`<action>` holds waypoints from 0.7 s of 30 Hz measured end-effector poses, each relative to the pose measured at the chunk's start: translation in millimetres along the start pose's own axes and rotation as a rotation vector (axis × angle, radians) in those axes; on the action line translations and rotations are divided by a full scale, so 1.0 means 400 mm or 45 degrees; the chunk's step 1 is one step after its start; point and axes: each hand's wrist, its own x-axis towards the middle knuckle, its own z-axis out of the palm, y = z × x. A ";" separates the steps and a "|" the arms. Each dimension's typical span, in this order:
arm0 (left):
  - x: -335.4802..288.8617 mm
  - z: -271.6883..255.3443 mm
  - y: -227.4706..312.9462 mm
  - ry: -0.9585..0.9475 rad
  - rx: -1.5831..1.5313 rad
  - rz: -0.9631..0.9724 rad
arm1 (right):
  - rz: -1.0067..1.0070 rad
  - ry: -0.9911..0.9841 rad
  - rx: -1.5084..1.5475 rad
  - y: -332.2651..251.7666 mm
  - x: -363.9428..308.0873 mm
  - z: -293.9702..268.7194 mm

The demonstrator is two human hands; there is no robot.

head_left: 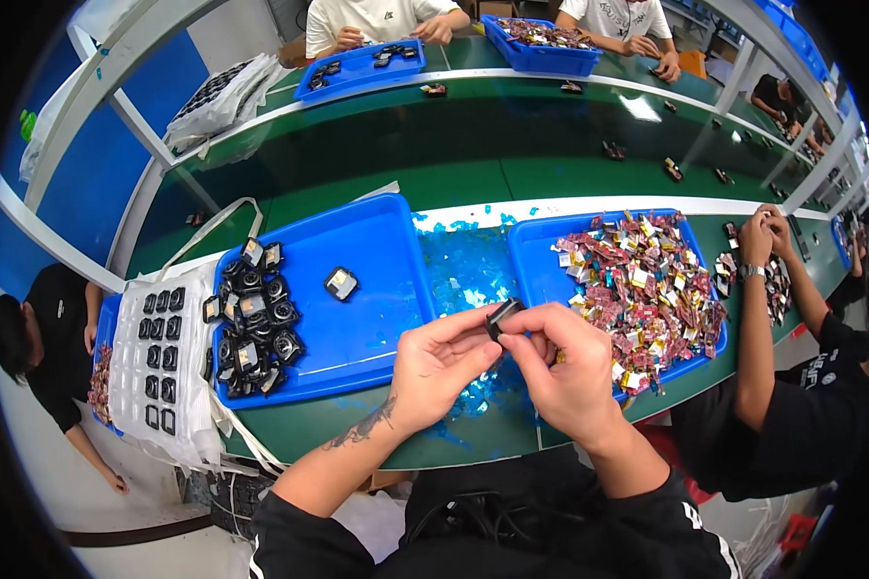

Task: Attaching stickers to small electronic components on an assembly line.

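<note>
Between my two hands I hold a small black plastic housing above the gap between two blue trays. My left hand pinches it with thumb and fingers from the left. From the right, the fingertips of my right hand close on the same piece. Its inner side is hidden from me. To the left, a blue tray carries a heap of black housings and one lone housing. On the right, another blue tray is piled with small red circuit boards with yellow and white parts.
Scraps of blue film litter the green bench between the trays. A white blister tray with black housings stands at the left. Beyond runs a green conveyor belt carrying scattered small parts. A co-worker's arms work close on the right.
</note>
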 end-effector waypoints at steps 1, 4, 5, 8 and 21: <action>0.000 -0.003 0.000 0.012 0.048 -0.011 | -0.070 0.003 -0.034 0.001 -0.001 0.000; -0.001 0.009 -0.003 0.042 0.047 -0.006 | -0.149 0.027 -0.054 0.003 -0.003 0.003; 0.000 0.013 -0.002 0.058 0.000 0.017 | -0.165 0.052 -0.041 0.005 0.000 0.004; 0.002 0.012 0.001 0.021 0.039 0.023 | -0.224 0.115 -0.058 0.013 0.003 0.015; -0.005 0.011 0.001 0.005 0.077 0.046 | -0.047 -0.042 -0.105 -0.005 0.013 -0.010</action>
